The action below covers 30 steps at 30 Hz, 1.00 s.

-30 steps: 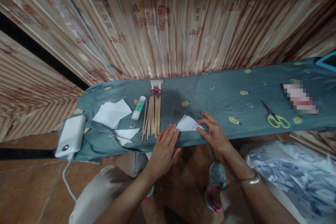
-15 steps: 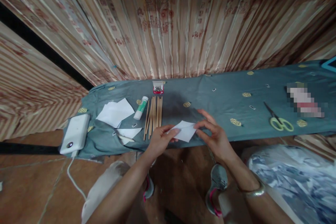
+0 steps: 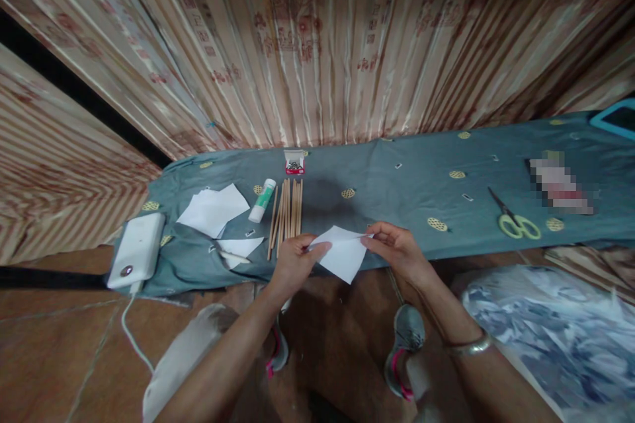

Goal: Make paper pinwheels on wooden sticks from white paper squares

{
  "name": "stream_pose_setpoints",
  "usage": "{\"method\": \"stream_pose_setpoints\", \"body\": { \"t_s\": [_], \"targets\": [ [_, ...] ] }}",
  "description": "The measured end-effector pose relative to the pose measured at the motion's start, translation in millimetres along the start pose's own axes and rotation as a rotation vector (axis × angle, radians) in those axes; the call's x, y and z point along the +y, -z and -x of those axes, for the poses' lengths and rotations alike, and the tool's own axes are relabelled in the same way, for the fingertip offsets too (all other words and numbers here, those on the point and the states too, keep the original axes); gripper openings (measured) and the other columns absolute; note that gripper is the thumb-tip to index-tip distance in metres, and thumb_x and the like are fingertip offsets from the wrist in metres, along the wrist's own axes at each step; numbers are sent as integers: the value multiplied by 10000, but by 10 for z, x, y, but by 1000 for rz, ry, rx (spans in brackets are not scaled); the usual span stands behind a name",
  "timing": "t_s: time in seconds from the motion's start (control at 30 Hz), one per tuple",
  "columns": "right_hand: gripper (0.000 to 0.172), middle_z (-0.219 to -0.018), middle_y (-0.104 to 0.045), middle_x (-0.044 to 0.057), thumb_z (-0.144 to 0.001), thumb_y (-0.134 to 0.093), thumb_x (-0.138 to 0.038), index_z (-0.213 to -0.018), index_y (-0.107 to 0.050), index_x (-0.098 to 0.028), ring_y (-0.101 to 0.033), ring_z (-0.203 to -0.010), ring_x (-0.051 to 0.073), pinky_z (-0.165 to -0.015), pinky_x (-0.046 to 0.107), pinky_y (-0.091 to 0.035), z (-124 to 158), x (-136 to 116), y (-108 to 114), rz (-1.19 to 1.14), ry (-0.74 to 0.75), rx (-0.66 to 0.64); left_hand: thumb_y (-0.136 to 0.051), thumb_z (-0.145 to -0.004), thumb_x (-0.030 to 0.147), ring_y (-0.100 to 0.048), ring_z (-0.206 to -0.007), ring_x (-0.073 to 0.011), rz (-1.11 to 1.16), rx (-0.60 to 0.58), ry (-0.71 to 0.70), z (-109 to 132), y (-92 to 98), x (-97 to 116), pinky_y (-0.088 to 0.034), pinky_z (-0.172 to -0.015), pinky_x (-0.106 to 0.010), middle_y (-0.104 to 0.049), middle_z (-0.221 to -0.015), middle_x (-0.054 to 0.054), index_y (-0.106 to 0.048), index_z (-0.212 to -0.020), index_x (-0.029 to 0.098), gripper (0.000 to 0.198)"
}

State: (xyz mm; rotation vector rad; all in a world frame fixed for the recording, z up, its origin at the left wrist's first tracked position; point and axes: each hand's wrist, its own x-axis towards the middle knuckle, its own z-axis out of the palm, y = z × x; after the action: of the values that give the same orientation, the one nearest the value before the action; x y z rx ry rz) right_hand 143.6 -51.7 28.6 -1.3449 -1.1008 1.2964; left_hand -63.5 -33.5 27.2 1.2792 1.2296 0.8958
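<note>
Together, our left hand and right hand pinch opposite corners of paper, likely light, easily creased, best held there.

I worked in what looked like a home.
Printed curtains hung behind my cloth-covered table, above brown floor tiles.

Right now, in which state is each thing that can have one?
White paper: held in left hand and right hand
Small box: open, metal items inside
Scissors: appear closed
Glue stick: lying down
Wooden sticks: loose, lying side by side
White electronic device: cable plugged in
Paper pile: overlapping
</note>
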Motion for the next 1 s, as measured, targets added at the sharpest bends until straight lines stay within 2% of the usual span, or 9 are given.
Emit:
{"method": "stream_pose_setpoints", "body": {
  "t_s": [0.27, 0.57, 0.67, 0.77, 0.8, 0.83, 0.87, 0.93, 1.0],
  "targets": [
    [205, -571, -612, -19, -625, -675, -393, -605, -645, -191, -519, -543, 104, -542, 234, -427, -73, 30, -33, -17, 9, 97, -656, -641, 440, -326, -494, -88, -125, 29, -15, 31, 3, 80, -221, -455, -220, -358, -480, 44, -500, -441, 161, 377],
    [250, -613, -662, 32, -663, -604, -428, -634, -660, -185, -580, -575, 146, -561, 268, -474, -140, 84, 35, 99, 48, 249, -677, -640, 437, -360, -499, -93, -94, 46, -34, 6, -28, 46, -244, -460, -219, -404, -484, 39, -544, -461, 153, 361],
    [286, -751, -705, 82, -721, -538, -436, -712, -654, -176, -630, -676, 184, -642, 310, -503, -170, 56, 294, 198, 86, 379, -717, -622, 433, -412, -497, -102, -51, 90, -10, -12, -19, 47, -292, -464, -219, -474, -481, 31, -600, -491, 146, 337],
    [307, -925, -699, 143, -770, -507, -386, -878, -659, -142, -642, -848, 239, -811, 387, -481, -161, -28, 749, 362, 123, 576, -745, -608, 444, -485, -525, -121, 47, 87, 25, -25, -25, 55, -366, -506, -233, -566, -525, 12, -672, -572, 140, 315],
    [325, -1002, -687, 168, -779, -515, -336, -975, -657, -119, -631, -921, 262, -873, 411, -450, -144, -59, 922, 483, 124, 667, -749, -605, 451, -509, -542, -129, 89, 75, 42, -26, -32, 61, -388, -529, -240, -591, -547, 4, -691, -605, 138, 318],
    [365, -1044, -682, 169, -805, -467, -311, -1061, -641, -117, -630, -954, 270, -883, 412, -447, -122, -84, 1094, 830, 106, 784, -752, -604, 457, -531, -560, -136, 128, 65, 59, -24, -42, 67, -407, -551, -246, -611, -566, -2, -705, -634, 137, 325],
    [412, -1143, -642, 220, -801, -471, -263, -1135, -614, -69, -587, -1070, 311, -945, 440, -402, -96, -101, 1257, 937, 91, 843, -755, -602, 462, -550, -579, -143, 164, 58, 77, -21, -53, 74, -423, -573, -253, -629, -586, -8, -716, -660, 137, 333],
    [480, -1252, -560, 295, -814, -454, -211, -1229, -546, 14, -496, -1212, 352, -1017, 456, -331, -45, -96, 1536, 1063, 39, 892, -766, -594, 470, -581, -612, -155, 224, 58, 106, -12, -72, 88, -446, -604, -264, -658, -620, -19, -731, -698, 138, 350],
    [484, -1245, -545, 339, -835, -438, -187, -1247, -525, 52, -494, -1218, 369, -1000, 461, -342, -3, -45, 1734, 1192, -61, 891, -780, -579, 475, -595, -625, -160, 268, 62, 120, -3, -83, 101, -461, -620, -273, -680, -647, -26, -742, -728, 139, 369]
  ]
}}
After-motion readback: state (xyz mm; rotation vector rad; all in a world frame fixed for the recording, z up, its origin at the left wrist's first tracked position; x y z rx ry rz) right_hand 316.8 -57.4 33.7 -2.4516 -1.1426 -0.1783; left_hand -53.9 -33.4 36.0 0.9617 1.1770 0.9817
